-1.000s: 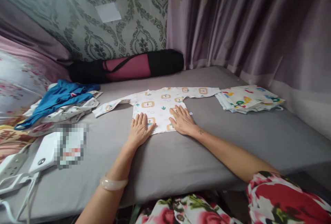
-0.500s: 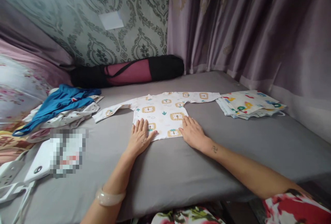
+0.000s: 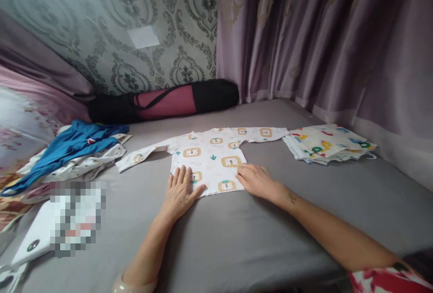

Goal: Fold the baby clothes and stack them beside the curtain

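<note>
A small white long-sleeved shirt (image 3: 213, 157) with lion prints lies spread out on the grey sheet (image 3: 216, 234), its sleeves stretched to both sides. My left hand (image 3: 181, 194) rests flat on the shirt's lower left part, fingers apart. At the lower right edge, my right hand (image 3: 255, 179) has its fingers curled together against the shirt's side. Its fingertips are partly hidden, so a pinch on the cloth is hard to confirm. The right sleeve's end touches a stack of folded patterned clothes (image 3: 331, 142).
A heap of clothes with a blue garment (image 3: 72, 146) on top lies at the left. Nearer are a white device (image 3: 37, 234) and a blurred item. A black and pink long bag (image 3: 169, 101) lies along the wall.
My right hand's fingers, flat and spread before, have curled in at the shirt's edge. My left hand still lies flat on the shirt. The camera view has shifted slightly.
</note>
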The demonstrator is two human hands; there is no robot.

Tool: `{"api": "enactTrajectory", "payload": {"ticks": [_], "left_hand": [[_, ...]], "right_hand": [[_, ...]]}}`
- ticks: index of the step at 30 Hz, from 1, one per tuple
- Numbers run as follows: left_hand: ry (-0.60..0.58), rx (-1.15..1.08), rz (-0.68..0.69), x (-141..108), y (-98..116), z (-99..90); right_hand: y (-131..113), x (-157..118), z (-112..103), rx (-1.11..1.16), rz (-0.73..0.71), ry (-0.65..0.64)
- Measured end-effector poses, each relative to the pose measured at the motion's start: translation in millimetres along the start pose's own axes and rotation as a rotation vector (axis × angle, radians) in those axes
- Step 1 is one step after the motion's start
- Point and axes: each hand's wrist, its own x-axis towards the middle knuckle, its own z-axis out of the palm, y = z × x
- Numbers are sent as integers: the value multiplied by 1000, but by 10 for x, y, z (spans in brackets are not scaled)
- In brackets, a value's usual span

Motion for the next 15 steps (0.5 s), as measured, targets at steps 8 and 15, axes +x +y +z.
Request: {"api": "enactTrajectory", "payload": {"ticks": [8, 15], "left_hand": [[-28, 9, -19, -6, 31, -57], [-7, 18, -13, -3, 10, -12]], "right_hand": [[138, 791, 98, 31, 187, 40], [236, 1038, -179, 67, 257, -70]]}}
